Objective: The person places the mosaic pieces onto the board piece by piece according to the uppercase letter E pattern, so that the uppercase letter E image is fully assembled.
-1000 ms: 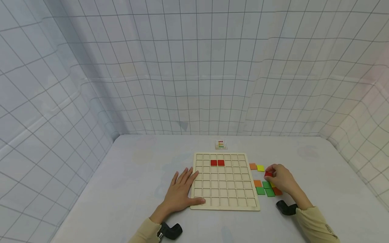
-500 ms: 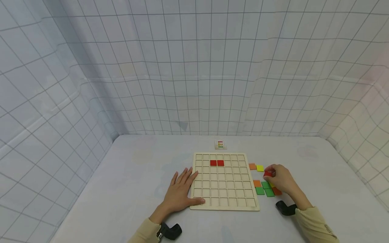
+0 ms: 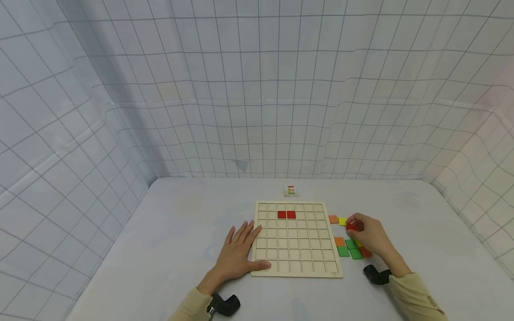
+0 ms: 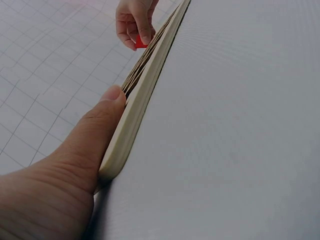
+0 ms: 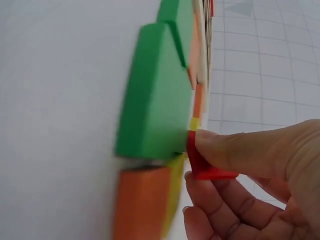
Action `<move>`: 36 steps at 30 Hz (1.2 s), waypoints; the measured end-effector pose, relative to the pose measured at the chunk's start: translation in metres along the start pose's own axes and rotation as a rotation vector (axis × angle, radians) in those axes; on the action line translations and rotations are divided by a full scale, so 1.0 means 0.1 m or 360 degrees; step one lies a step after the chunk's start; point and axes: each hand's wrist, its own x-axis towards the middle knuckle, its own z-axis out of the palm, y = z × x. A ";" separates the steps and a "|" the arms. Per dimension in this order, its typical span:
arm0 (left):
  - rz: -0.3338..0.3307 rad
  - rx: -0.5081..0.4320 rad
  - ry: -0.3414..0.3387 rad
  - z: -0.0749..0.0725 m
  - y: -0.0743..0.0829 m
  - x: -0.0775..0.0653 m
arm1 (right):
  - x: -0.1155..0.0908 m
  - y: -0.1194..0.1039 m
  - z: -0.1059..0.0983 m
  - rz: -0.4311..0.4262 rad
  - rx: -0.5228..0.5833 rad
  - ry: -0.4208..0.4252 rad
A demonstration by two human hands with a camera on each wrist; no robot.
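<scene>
Between thumb and fingers my right hand [image 3: 370, 233] pinches a red square tile [image 5: 204, 165], just off the right side of a pale wooden grid board [image 3: 295, 273]. My left hand [image 3: 237, 256] lies spread at the board's left edge, its thumb resting on the near-left corner. Two red tiles [image 3: 287, 215] sit side by side in the board's second row from the back. Around the right hand lie green tiles [image 3: 355, 253], orange tiles [image 3: 339, 241], yellow tiles [image 3: 342, 221] and a darker orange tile [image 3: 366, 252]. The hand partly covers one yellow tile.
Behind the board lies a small card [image 3: 291, 191] printed with a coloured grid pattern. A white table [image 3: 192, 209] bears everything, with grid-lined white cloth [image 3: 257, 111] standing behind and at both sides. Black wrist mounts [image 3: 225, 306] are worn on both forearms.
My right hand has shifted slightly left and away from me with the red tile pinched in it. The left hand stays on the board.
</scene>
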 end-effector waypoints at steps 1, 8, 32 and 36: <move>0.0001 0.0001 0.0001 0.00 0.00 0.00 | 0.00 -0.01 0.00 -0.0014 -0.0011 0.0010; -0.0001 0.0013 0.0002 0.01 -0.01 0.00 | 0.01 -0.18 -0.02 -0.0163 0.0058 0.0040; -0.0013 0.0010 -0.0001 -0.01 0.01 0.00 | 0.58 -0.78 0.52 -0.0334 0.0352 -0.0185; -0.0004 0.0014 -0.0005 -0.01 0.01 0.00 | 0.63 -0.79 0.55 -0.0313 0.0304 -0.0160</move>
